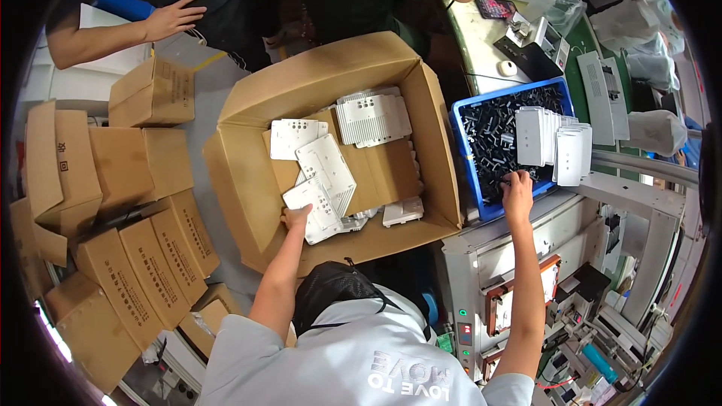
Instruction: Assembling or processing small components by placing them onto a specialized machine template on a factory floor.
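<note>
My left hand (296, 217) grips the lower left edge of a flat white panel (313, 209), its thumb over the edge. That panel lies tilted above other white panels (329, 165) in a large open cardboard box (331, 64). To the right, my right hand (517, 188) reaches over the near side of a blue bin (456, 131) filled with small black parts (485, 131). Its fingers are pinched together among the parts; what they hold is too small to make out. Two stacks of white plates (534, 137) rest on the bin's right part, just beyond this hand.
A neat stack of white panels (373, 118) sits in the box's far right part. Closed cartons (143, 274) stand along the left. A machine frame (632, 188) borders the right side. Another person's hand (174, 19) shows at the far left; a workbench (481, 45) holds a phone.
</note>
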A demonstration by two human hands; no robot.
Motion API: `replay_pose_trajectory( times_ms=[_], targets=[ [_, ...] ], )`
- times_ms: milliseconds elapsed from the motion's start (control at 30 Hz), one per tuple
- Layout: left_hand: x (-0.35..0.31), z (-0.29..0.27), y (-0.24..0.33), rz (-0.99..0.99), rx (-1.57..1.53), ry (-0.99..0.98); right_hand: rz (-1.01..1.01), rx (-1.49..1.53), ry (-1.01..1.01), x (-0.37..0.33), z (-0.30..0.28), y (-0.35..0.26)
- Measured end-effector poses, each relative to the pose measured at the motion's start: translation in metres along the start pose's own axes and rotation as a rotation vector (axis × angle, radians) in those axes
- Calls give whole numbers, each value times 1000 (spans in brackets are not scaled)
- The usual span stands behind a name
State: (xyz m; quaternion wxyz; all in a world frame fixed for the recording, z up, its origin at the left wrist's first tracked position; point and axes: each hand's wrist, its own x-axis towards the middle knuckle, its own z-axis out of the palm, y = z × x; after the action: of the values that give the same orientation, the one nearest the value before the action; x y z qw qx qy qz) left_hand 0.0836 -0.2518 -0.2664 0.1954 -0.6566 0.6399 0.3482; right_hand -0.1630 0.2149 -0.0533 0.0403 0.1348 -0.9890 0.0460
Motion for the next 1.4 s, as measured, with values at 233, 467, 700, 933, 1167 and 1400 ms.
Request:
replay_pose_trajectory(
  times_ms=[233,467,700,933,1167,1400],
  targets=[
    [25,1,-34,89,-61,99,331,697,-78,8,-66,-72],
    [-19,-28,-6,447,-429,-121,534,1225,-231,-44,-84,-140],
    [-146,-93,99,658,-684,-608,652,1627,-332,-88,-85,-166],
    [-308,-160,163,2161,124,18,679,1876,-160,-83,-142,-148],
    [-357,-137,154,2462,165,-21,510,1287,74,-93,-184,-142],
    [-371,-123,149,2523,225,-61,502,920,141,-110,-193,-145]
  ],
)
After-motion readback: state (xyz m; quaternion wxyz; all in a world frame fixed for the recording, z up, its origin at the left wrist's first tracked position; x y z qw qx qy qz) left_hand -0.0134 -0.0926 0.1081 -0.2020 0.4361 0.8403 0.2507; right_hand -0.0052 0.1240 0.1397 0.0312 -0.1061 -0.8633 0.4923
